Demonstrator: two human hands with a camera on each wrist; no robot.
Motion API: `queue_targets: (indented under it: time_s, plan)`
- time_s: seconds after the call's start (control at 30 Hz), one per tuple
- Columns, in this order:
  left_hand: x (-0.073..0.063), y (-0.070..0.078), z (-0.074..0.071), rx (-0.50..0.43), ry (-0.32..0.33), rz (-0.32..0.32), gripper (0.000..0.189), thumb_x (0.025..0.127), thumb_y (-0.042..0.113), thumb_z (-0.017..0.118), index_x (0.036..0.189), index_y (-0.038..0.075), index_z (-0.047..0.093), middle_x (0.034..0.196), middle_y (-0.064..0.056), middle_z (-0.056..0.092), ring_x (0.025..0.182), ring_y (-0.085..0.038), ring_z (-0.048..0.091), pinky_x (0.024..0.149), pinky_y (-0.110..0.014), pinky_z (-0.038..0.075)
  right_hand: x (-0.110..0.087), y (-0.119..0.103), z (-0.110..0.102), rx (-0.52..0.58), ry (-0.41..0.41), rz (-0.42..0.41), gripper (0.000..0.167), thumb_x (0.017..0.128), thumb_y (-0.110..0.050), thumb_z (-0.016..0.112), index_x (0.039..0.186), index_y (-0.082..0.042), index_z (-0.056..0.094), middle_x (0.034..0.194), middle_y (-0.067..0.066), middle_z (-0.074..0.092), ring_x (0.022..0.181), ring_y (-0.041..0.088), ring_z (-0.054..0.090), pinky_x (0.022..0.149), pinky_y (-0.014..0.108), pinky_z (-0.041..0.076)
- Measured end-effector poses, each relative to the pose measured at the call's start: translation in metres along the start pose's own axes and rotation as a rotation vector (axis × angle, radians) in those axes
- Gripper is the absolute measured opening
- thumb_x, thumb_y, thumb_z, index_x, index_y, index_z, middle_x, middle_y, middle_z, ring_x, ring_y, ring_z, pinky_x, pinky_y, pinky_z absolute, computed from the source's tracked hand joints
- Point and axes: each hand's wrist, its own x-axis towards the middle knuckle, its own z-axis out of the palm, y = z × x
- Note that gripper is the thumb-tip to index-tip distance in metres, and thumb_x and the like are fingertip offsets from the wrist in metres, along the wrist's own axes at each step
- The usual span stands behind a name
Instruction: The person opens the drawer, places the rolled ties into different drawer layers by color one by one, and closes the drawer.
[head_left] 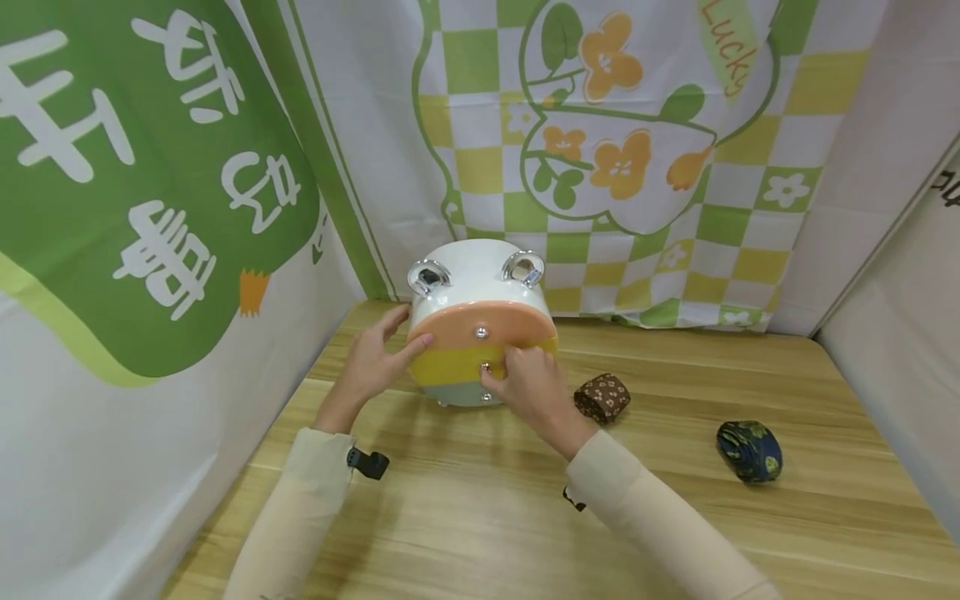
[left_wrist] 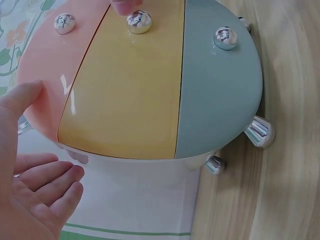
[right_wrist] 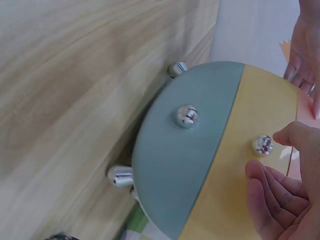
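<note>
I see a shiny, round-faced box (head_left: 453,358) with a white body and pink, yellow and grey-green panels on its front. It sits near the back of the pale wooden table (head_left: 450,517). It looks hard, slippery and not too heavy, and I think a knock could chip it. The sides look best for keeping it steady; the small, round silver knob (right_wrist: 262,145) on the yellow panel looks good for a pinch.

My left hand (head_left: 375,358) is spread at the box's side, thumb on the pink panel. My right hand (head_left: 534,383) has thumb and bent fingers around the knob, but I cannot tell if they squeeze it.

To the right lie a brown flowered cloth roll (head_left: 602,397) and a dark blue patterned one (head_left: 750,452).

I spot no brand on the box. The checked wall cloth (head_left: 675,283) says "Lucky", and the green hanging (head_left: 202,150) has big white Chinese letters.
</note>
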Motion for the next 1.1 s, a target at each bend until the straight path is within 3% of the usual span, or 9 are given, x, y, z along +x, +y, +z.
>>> queue_targets:
  time_s: [0.17,0.4,0.7,1.1]
  plan:
    - [0.002,-0.001,0.0,-0.014,-0.001,0.007,0.081,0.097,0.054,0.072,0.159,0.009,0.045,0.164,-0.016,0.048,0.152,-0.041,0.046,0.126,-0.061,0.039,-0.002,0.001,0.008,0.012,-0.023,0.01,0.046,0.096,-0.029,0.076,0.058,-0.018,0.052,0.049,-0.008,0.048,0.041,0.005,0.043,0.037,0.016,0.036]
    - [0.002,-0.002,0.001,-0.03,0.005,0.041,0.076,0.099,0.049,0.072,0.158,0.007,0.048,0.161,-0.016,0.051,0.151,-0.039,0.048,0.125,-0.059,0.041,-0.002,0.0,0.022,-0.042,-0.025,0.025,0.03,0.096,-0.031,0.076,0.073,-0.015,0.065,0.053,-0.006,0.052,0.041,0.007,0.046,0.035,0.016,0.038]
    - [0.0,-0.001,0.003,-0.035,0.014,0.047,0.075,0.099,0.05,0.071,0.157,0.007,0.049,0.16,-0.017,0.052,0.149,-0.04,0.05,0.124,-0.059,0.042,0.0,-0.001,0.031,-0.063,0.025,0.025,0.034,0.094,-0.03,0.078,0.071,-0.015,0.059,0.054,-0.006,0.053,0.042,0.008,0.047,0.037,0.017,0.039]
    - [-0.001,-0.001,0.003,-0.033,0.014,0.055,0.073,0.1,0.049,0.071,0.157,0.007,0.05,0.159,-0.017,0.054,0.148,-0.04,0.051,0.123,-0.058,0.043,-0.002,-0.003,0.031,-0.053,0.011,0.031,0.032,0.095,-0.027,0.077,0.071,-0.013,0.06,0.054,-0.005,0.053,0.041,0.007,0.045,0.037,0.014,0.038]
